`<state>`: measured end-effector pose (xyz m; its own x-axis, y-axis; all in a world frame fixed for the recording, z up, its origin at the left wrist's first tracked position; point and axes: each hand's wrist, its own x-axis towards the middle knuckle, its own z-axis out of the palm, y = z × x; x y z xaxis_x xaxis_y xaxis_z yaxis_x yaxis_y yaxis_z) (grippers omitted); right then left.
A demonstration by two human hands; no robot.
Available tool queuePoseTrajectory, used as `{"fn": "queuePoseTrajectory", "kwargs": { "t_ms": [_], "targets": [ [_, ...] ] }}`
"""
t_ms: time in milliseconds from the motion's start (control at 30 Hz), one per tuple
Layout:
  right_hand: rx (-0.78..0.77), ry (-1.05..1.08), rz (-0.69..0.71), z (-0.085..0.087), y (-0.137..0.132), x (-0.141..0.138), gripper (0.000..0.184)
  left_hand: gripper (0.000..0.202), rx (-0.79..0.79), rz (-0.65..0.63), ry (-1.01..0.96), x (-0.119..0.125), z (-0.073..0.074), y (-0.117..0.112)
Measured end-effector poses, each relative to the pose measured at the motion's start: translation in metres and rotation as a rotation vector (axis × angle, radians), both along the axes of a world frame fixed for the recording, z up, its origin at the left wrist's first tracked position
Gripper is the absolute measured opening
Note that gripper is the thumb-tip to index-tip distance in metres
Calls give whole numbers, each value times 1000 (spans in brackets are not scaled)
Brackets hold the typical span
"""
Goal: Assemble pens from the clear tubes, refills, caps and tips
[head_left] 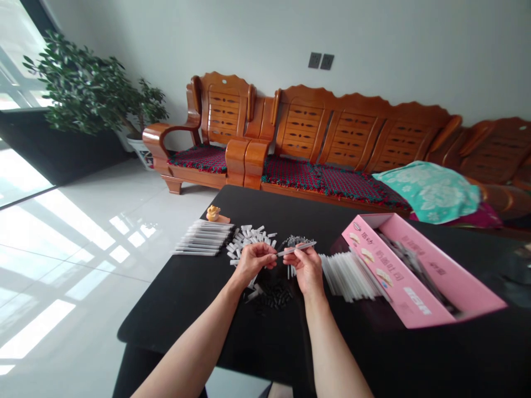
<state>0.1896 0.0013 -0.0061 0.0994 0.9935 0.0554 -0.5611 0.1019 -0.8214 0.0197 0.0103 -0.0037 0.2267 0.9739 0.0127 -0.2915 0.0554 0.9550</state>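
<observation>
Left hand [255, 263] and right hand [305, 271] close together over centre of black table [178, 315], both pinching slim grey pen-like rod [297, 249]; loose white plastic caps [249, 239] beyond left hand, white plastic tubes [344, 276] right. Keep rod level, grip firm.

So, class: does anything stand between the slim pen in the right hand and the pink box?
Yes: white tubes lie on the black table between the right hand, which holds the slim pen, and the pink box.
</observation>
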Motion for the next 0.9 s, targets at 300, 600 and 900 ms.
{"fn": "queuePoseTrajectory", "kwargs": {
  "t_ms": [300, 600, 900],
  "targets": [
    [4, -45, -2, -1, -1, -1, 28, 32, 46, 18, 46, 1, -3, 0],
    [-25, -48, -43, -1, 0, -2, 27, 39, 146, 74, 138, 1, 1, -2],
    [-24, -45, -37, 0, -1, -2, 29, 42, 228, 73, 466, -3, -1, -3]
  ]
}}
